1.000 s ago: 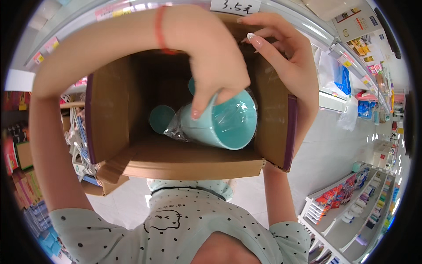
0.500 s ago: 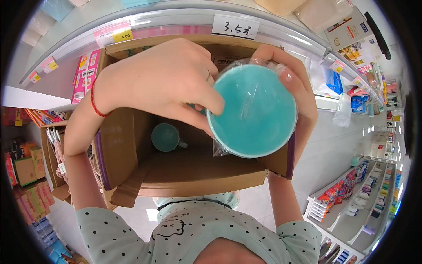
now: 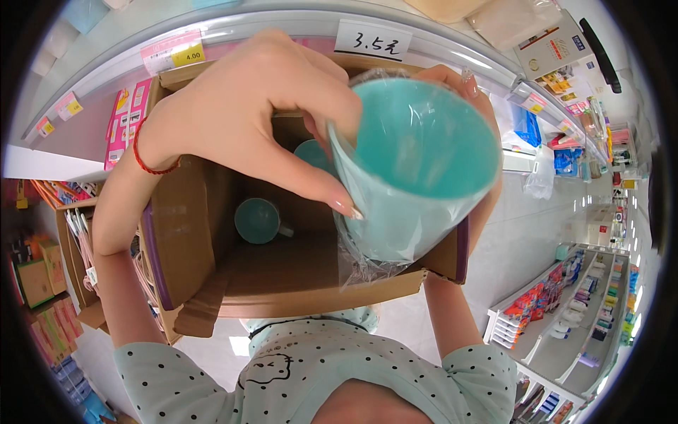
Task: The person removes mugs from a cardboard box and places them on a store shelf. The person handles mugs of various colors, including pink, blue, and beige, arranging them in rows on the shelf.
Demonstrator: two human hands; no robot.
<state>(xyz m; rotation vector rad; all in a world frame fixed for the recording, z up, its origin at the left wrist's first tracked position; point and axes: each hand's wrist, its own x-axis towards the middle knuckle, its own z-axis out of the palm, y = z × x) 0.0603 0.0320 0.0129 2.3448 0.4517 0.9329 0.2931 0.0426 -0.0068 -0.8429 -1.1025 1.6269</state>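
Note:
A teal cup (image 3: 409, 226), partly covered in clear plastic film, is tilted above an open cardboard box (image 3: 268, 305), its mouth facing up and away to the right. My left hand (image 3: 268, 120) pinches its left rim, fingers over the edge and thumb on the outer wall. Behind its far right side my right hand (image 3: 470, 88) wraps round, mostly hidden by the cup. Down in the box stands a small teal mug (image 3: 256, 220) with a handle. Part of another teal piece (image 3: 314, 154) shows beneath my left hand.
Beyond the box runs a shelf edge (image 3: 282, 30) with a handwritten price card (image 3: 373, 39). A pink package (image 3: 127, 124) stands to the box's left. At lower right is a store shelf (image 3: 565, 304) with goods; more cartons (image 3: 53, 321) sit at lower left.
The cup has tipped so its outer wall and the loose film now show, and it sits slightly right. My left thumb has come onto the outer wall. The second teal piece has come into sight.

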